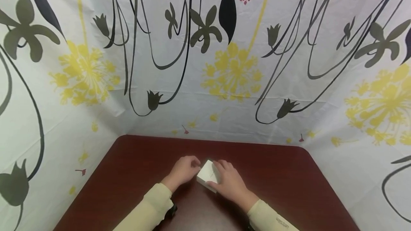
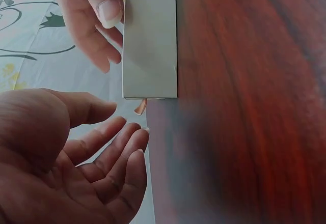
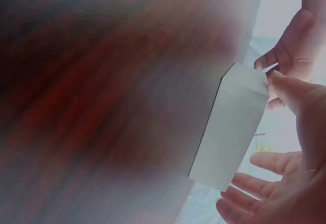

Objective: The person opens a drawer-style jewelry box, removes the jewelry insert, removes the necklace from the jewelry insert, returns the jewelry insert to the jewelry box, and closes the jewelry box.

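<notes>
A small white box [image 1: 208, 174] lies on the dark red table, turned at an angle. From its end a short orange-brown ribbon tab [image 2: 140, 107] sticks out, seen in the left wrist view. My right hand [image 1: 232, 181] holds the box across its length, thumb at the near end and fingers at the far end. In the right wrist view the box's side wall [image 3: 229, 132] shows between that thumb and the fingertips. Beside the box's left end is my left hand [image 1: 184, 169], fingers loosely bent, a small gap from the tab, with nothing in its grasp.
The wood-grain tabletop [image 1: 144, 159] has rounded far corners. A white cloth [image 1: 192, 81] printed with flowers and stems hangs behind it and along both sides. Pale long sleeves [image 1: 147, 206] cover both forearms.
</notes>
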`<state>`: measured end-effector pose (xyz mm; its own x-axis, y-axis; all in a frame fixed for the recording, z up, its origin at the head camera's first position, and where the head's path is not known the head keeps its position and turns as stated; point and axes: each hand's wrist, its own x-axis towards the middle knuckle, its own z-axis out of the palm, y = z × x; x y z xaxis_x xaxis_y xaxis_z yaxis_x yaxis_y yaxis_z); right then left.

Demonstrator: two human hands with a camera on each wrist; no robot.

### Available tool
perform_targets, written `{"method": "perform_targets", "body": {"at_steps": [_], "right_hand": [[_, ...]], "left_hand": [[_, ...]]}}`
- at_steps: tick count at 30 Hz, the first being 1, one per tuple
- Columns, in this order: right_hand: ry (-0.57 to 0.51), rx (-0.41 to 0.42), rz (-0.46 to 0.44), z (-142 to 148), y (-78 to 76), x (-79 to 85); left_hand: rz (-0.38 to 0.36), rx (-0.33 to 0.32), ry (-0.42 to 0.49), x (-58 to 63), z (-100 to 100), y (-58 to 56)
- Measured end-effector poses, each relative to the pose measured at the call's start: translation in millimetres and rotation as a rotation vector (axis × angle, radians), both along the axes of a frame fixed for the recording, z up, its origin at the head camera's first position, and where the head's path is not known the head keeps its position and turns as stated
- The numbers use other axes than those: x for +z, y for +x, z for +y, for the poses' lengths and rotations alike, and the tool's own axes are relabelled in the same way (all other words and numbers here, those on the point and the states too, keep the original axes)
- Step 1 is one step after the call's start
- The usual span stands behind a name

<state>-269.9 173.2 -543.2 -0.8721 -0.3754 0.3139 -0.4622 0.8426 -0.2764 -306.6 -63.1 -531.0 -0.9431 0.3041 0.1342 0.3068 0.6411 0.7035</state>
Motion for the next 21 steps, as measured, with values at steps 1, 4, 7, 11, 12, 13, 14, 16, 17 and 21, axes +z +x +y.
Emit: {"method": "perform_targets", "body": {"at_steps": [1,4,7,11,12,13,14,16,17,21], "right_hand": [[0.004,0.001,0.0,-0.5,-0.6,0.7],[0.011,0.007,-0.008,-2.7,-2.8,2.8],[0.024,0.015,-0.016,-4.8,-4.2,4.8],[0.057,0.029,-0.018,-6.2,-4.8,7.6],[0.063,0.033,-0.02,-6.5,-4.8,8.2],[0.072,0.036,-0.024,-6.7,-4.8,8.9],[0.076,0.039,-0.029,-7.0,-4.7,9.6],[0.091,0.043,-0.044,-7.5,-4.3,10.7],[0.099,0.045,-0.051,-7.7,-4.1,11.3],[0.138,0.063,-0.062,-8.1,-3.0,13.7]], "left_hand": [[-0.002,-0.002,-0.005,0.6,0.6,-1.7],[-0.02,-0.001,-0.021,1.8,2.3,-5.7],[-0.027,-0.004,-0.036,2.2,2.7,-8.2],[-0.024,-0.011,-0.057,1.6,2.6,-10.5],[-0.025,-0.013,-0.061,1.4,2.7,-10.8],[-0.026,-0.015,-0.065,1.2,2.8,-11.1],[-0.025,-0.019,-0.068,1.0,3.0,-11.3],[-0.03,-0.026,-0.073,0.7,3.6,-11.8],[-0.033,-0.029,-0.075,0.6,3.9,-12.0],[-0.049,-0.041,-0.078,0.6,5.6,-13.1]]}}
